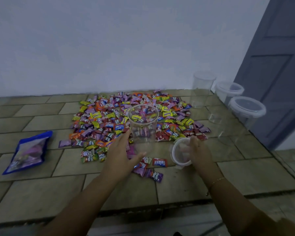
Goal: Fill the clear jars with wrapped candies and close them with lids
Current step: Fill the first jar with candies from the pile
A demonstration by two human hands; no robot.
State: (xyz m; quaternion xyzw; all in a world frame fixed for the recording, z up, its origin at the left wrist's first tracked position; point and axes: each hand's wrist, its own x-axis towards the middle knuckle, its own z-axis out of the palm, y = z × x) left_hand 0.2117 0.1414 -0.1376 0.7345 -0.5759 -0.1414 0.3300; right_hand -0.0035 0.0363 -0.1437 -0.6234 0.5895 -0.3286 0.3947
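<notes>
A white wall [109, 40] fills the upper half of the view, with a grey panelled door [279, 68] standing at the right. Below them lies a tiled floor [32, 193] of brownish stone slabs, stepping down to a lower level at the near edge. A broad spread of wrapped candies [99, 120] in purple, yellow, orange and red covers the middle of the floor up to the wall. To the left, well apart from the spread, lies a blue candy bag [28, 153], flat on the tiles. At the right side stand three more clear jars: an open one [202, 90] nearest the wall, and two closed with lids [229, 91] [246, 110] beside the door. At the near edge of the candy spread stands a clear jar [143, 123], upright, uncovered, with a few candies in its bottom. The left hand [122, 155] is released, its fingers stretched out straight beside the jar's left wall, the thumb reaching toward its base. The right hand [198, 153] grasps a clear lid [180, 152], held tilted on edge just right of the jar. A thin bracelet [215, 182] circles the right wrist.
</notes>
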